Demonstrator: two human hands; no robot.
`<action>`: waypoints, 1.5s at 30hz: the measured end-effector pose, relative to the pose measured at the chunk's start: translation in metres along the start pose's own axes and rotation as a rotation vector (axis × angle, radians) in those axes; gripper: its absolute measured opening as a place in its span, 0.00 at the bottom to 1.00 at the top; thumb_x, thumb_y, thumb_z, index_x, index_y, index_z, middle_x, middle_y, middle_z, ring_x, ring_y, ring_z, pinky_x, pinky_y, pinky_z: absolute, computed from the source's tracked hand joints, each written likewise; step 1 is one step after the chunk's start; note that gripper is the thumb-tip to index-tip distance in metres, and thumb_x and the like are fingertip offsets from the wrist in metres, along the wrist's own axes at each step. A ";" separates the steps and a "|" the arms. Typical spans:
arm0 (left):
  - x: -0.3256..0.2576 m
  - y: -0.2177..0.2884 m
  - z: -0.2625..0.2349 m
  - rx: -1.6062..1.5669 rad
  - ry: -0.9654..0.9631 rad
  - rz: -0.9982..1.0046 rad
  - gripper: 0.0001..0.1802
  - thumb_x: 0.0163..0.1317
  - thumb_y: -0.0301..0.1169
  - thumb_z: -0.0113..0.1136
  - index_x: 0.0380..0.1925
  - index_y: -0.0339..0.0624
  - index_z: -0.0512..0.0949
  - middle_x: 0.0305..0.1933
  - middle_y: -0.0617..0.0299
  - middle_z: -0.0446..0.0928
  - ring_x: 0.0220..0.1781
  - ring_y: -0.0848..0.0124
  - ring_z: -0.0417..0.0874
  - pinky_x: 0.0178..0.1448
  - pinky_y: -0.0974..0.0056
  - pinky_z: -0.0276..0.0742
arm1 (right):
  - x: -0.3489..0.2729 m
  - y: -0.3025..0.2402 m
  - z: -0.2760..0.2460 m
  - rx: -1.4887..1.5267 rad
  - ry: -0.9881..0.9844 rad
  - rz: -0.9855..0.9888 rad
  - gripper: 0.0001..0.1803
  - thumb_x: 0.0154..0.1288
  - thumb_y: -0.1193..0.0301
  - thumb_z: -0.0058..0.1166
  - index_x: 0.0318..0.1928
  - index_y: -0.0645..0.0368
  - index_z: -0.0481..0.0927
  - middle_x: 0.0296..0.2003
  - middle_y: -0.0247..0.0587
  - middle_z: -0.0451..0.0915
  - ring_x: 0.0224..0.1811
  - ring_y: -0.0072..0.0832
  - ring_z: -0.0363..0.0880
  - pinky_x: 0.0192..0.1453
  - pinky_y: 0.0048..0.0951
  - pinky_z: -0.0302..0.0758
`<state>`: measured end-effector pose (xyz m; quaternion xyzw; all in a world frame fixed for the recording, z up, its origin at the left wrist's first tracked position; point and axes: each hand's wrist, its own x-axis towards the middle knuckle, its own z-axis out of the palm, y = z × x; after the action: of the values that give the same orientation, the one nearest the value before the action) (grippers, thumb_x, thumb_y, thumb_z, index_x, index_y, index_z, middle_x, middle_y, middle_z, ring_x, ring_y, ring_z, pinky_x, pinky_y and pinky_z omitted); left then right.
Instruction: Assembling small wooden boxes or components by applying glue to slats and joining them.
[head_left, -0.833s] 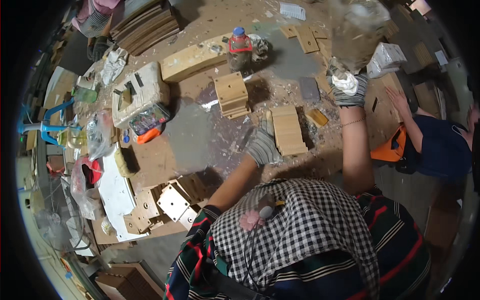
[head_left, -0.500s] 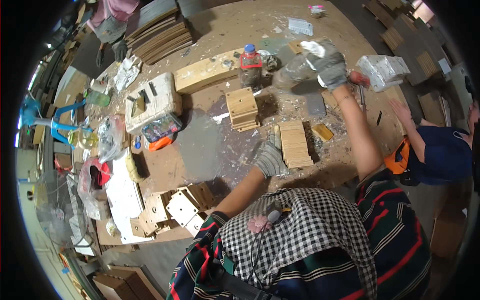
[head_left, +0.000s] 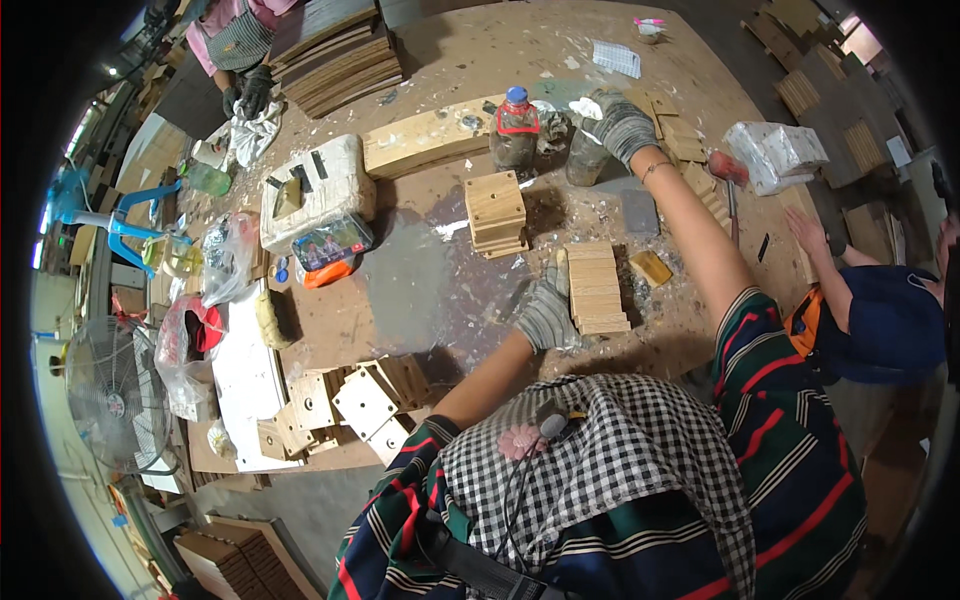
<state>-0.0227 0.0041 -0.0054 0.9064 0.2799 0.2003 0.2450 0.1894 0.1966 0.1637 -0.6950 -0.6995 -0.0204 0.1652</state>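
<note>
My right hand [head_left: 622, 125], in a grey striped glove, is closed around the upper part of a clear plastic bottle [head_left: 586, 162]. The bottle stands nearly upright and has white at its top. My left hand [head_left: 546, 310], gloved too, lies against the left side of a row of thin wooden pieces [head_left: 597, 288], thumb pointing away from me and apart from the fingers. Beyond that row stands a stack of square wooden blocks with holes [head_left: 495, 212]. A yellow block [head_left: 651, 268] and a dark grey flat block [head_left: 639, 214] lie to the right.
A blue-capped bottle [head_left: 515, 130] stands beside a long wooden beam [head_left: 425, 142]. A red-headed hammer [head_left: 729, 168] and a wrapped package [head_left: 775, 158] are at right. Loose drilled blocks [head_left: 365, 405] lie near left, a phone [head_left: 333, 243] farther off. Other people's hands [head_left: 808, 232] show at the table edges.
My right hand has drawn the bottle slightly left and turned it from strongly tilted to nearly upright. Wooden pieces behind it now show. My left hand stays by the row.
</note>
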 end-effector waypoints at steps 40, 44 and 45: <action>-0.002 0.048 -0.046 -0.010 -0.017 -0.246 0.78 0.30 0.61 0.70 0.65 0.20 0.32 0.70 0.28 0.37 0.73 0.38 0.38 0.74 0.49 0.38 | -0.206 -0.040 0.060 0.305 -0.007 0.070 0.15 0.64 0.62 0.48 0.44 0.57 0.80 0.39 0.49 0.79 0.42 0.46 0.74 0.50 0.41 0.68; 0.018 0.075 -0.063 0.237 -0.184 -0.352 0.72 0.36 0.59 0.68 0.65 0.20 0.36 0.70 0.28 0.39 0.73 0.37 0.39 0.74 0.45 0.36 | -0.204 -0.031 0.069 0.081 -0.125 -0.013 0.15 0.65 0.71 0.44 0.50 0.59 0.77 0.40 0.52 0.79 0.42 0.44 0.75 0.50 0.38 0.69; 0.025 0.083 -0.073 0.358 -0.234 -0.331 0.69 0.38 0.56 0.67 0.65 0.20 0.38 0.70 0.28 0.40 0.73 0.37 0.39 0.74 0.44 0.36 | -0.208 -0.024 0.076 0.078 -0.120 -0.009 0.15 0.65 0.71 0.44 0.50 0.59 0.77 0.40 0.52 0.79 0.42 0.44 0.75 0.50 0.38 0.69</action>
<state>-0.0061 -0.0166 0.1048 0.8941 0.4251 -0.0013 0.1410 0.1466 0.0148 0.0432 -0.6848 -0.7115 0.0481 0.1499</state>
